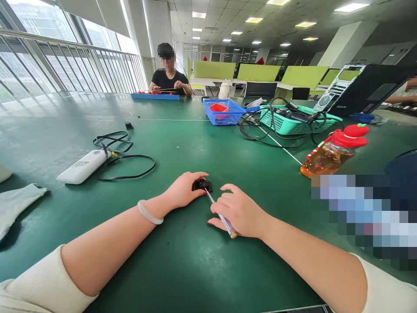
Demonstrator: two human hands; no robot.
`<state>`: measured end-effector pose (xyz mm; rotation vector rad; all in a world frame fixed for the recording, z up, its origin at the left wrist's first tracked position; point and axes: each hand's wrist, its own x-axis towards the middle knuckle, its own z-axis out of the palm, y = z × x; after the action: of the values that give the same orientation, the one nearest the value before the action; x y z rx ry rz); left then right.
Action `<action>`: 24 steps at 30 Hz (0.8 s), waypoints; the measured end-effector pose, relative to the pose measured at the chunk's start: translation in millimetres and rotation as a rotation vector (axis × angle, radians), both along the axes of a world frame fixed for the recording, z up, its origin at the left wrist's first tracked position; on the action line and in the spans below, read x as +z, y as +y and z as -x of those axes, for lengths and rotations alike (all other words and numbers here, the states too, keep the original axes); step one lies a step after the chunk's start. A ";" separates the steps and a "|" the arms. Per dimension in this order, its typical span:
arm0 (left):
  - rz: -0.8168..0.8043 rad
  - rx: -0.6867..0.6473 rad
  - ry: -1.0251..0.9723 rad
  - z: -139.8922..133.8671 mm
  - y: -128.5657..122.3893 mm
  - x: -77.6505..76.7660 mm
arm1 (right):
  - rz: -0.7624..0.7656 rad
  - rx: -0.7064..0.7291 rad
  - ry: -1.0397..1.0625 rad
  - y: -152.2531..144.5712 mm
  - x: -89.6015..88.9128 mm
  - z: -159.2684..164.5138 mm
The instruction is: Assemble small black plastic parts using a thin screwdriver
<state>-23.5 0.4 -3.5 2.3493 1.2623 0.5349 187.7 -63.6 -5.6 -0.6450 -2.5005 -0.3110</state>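
Note:
My left hand, with a pale bangle at the wrist, grips a small black part between thumb and fingers on the green table. What the part is I cannot make out. In my right hand is a slim screwdriver with a clear handle, held slantwise. Its shaft runs up and left, and the tip meets the black part. My right index finger is raised off the tool. The underside of the black part is hidden.
To the left lie a white power bank, a black cable and a small black piece. Blue and teal baskets, cables and a red-lidded bottle stand right. Across the table a person works at a blue tray.

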 end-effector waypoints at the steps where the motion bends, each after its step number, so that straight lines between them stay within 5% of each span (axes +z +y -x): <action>1: 0.001 -0.003 -0.001 -0.2 -0.2 0.4 | -0.007 -0.008 -0.013 -0.2 0.0 0.3; 24: -0.033 -0.045 -0.042 -2.3 -0.1 2.9 | 0.009 -0.052 0.083 -1.1 4.2 -1.4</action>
<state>-21.1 0.3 -0.5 2.3748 1.1875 0.5921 189.1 -64.8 -1.5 -0.7133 -2.4101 -0.2870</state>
